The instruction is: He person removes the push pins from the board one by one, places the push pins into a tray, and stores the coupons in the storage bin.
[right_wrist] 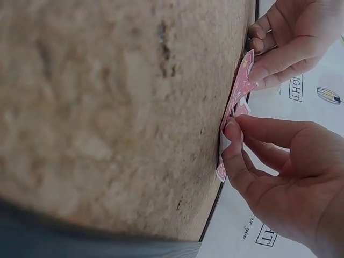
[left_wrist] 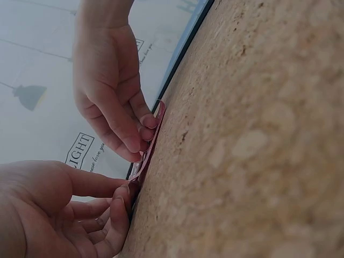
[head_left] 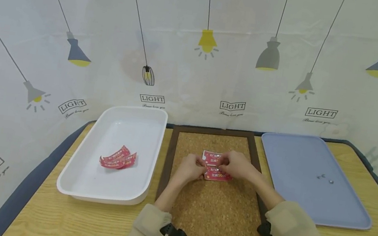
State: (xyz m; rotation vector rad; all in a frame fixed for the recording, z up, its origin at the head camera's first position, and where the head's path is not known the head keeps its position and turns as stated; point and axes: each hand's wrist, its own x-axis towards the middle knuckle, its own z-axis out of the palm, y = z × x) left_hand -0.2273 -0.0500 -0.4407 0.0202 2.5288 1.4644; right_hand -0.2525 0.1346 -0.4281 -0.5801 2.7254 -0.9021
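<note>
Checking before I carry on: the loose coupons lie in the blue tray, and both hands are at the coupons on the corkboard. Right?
Not quite: the loose coupons lie in the white tray, not the blue tray; the head view shows it. The left hand and right hand are at the coupons on the corkboard, as you say.

The backdrop (head_left: 195, 70) repeats boxed "LIGHT" above script ending "love you". The lower coupon (head_left: 215, 175) reads "立减50", the partly covered upper coupon (head_left: 209, 159) "立减"; in the tray (head_left: 128, 133) one coupon (head_left: 129, 161) shows "50元".
</note>
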